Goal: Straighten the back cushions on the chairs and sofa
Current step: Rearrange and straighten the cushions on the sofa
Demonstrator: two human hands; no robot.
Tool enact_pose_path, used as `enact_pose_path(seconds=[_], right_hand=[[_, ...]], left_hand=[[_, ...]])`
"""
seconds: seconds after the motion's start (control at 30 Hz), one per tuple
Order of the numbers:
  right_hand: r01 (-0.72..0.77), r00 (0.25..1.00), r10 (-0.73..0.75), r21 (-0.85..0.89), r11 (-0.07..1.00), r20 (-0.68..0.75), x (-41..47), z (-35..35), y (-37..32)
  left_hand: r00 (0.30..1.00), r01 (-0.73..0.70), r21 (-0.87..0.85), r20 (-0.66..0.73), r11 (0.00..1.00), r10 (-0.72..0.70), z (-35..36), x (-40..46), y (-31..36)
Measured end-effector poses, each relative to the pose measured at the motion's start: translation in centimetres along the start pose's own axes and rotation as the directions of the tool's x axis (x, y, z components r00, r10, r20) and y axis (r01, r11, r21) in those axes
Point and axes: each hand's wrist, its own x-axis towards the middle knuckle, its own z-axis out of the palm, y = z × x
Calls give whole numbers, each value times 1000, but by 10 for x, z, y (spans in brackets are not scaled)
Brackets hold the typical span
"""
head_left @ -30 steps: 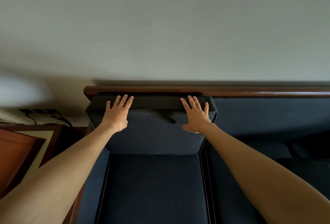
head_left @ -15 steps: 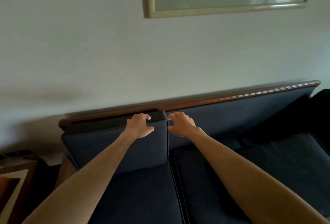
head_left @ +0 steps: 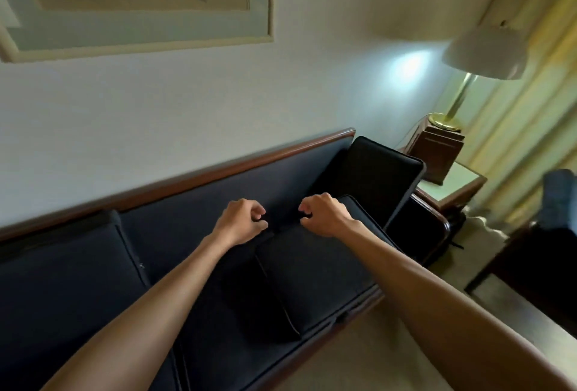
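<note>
A dark navy sofa (head_left: 193,203) with a wooden top rail runs along the wall. One back cushion (head_left: 62,269) stands upright at its left end. A second cushion (head_left: 312,275) lies flat on the seat, right of the middle. A third cushion (head_left: 381,178) leans against the sofa's right arm. My left hand (head_left: 242,223) and my right hand (head_left: 324,214) hover side by side over the far edge of the flat cushion. The fingers of both hands are curled, with nothing visible between them.
A side table (head_left: 452,184) with a brass lamp (head_left: 452,103) stands past the sofa's right arm, next to yellow curtains (head_left: 530,128). A framed picture (head_left: 137,0) hangs above the sofa. Dark furniture (head_left: 530,272) stands at the right edge. Pale carpet (head_left: 359,356) lies before the sofa.
Both hands left the upright left cushion, curled their fingers and moved right along the sofa. They now hang over the cushion lying on the seat. The view swung right.
</note>
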Motion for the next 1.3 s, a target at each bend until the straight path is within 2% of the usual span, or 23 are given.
enact_pose_path(seconds=[0.23, 0.47, 0.63, 0.77, 0.87, 0.97, 1.03, 1.2, 1.3], right_hand=[[-135, 990, 134, 8, 991, 40, -30, 3, 153], [-208, 969, 213, -52, 977, 129, -11, 35, 266], [-224, 956, 236, -88, 971, 174, 1, 63, 327], [-139, 959, 172, -156, 978, 225, 11, 105, 358], [-11, 966, 72, -237, 972, 250, 19, 142, 379], [151, 942, -26, -352, 924, 333, 31, 183, 398], [226, 928, -83, -368, 902, 364, 40, 213, 411], [433, 897, -351, -373, 821, 268, 63, 275, 452], [492, 871, -438, -376, 785, 222, 66, 302, 474]], left_hand=[[993, -55, 34, 108, 998, 51, 122, 26, 88], [967, -81, 92, 250, 993, 55, 231, 84, 108], [959, -102, 151, 278, 983, 56, 298, 105, 107], [958, -60, 204, 288, 977, -1, 347, 108, 89], [961, -29, 260, 274, 965, -45, 380, 107, 70], [974, 31, 307, 206, 951, -98, 415, 100, 48], [981, 62, 355, 151, 933, -123, 442, 96, 33], [985, 122, 378, 67, 918, -158, 505, 90, 2], [989, 114, 402, 38, 908, -141, 533, 79, -11]])
